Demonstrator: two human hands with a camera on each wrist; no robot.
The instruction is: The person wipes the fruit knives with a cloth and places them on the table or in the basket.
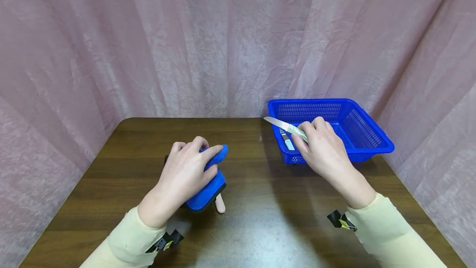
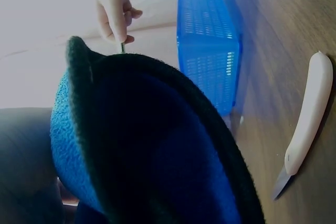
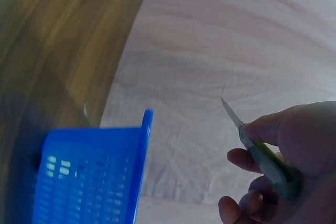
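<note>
My left hand [image 1: 186,173] grips a fuzzy blue cloth [image 1: 206,193] with black trim, bunched or folded above the table. Beneath it, a pale-handled knife [image 1: 220,204] lies on the wood, mostly hidden in the head view; its handle and part of its blade show in the left wrist view. With thumb and fingers my right hand [image 1: 325,148] holds a knife [image 1: 277,123] by its pale green handle, over the left side of the blue basket [image 1: 372,151]. The blade points left, past the rim. Inside the basket lies a tool with a light handle [image 1: 289,144].
The basket has slotted plastic walls and stands at the table's back right. A brown wooden table [image 1: 245,235] with rounded back corners spans the front. Pink curtains [image 1: 201,53] hang close behind and at both sides.
</note>
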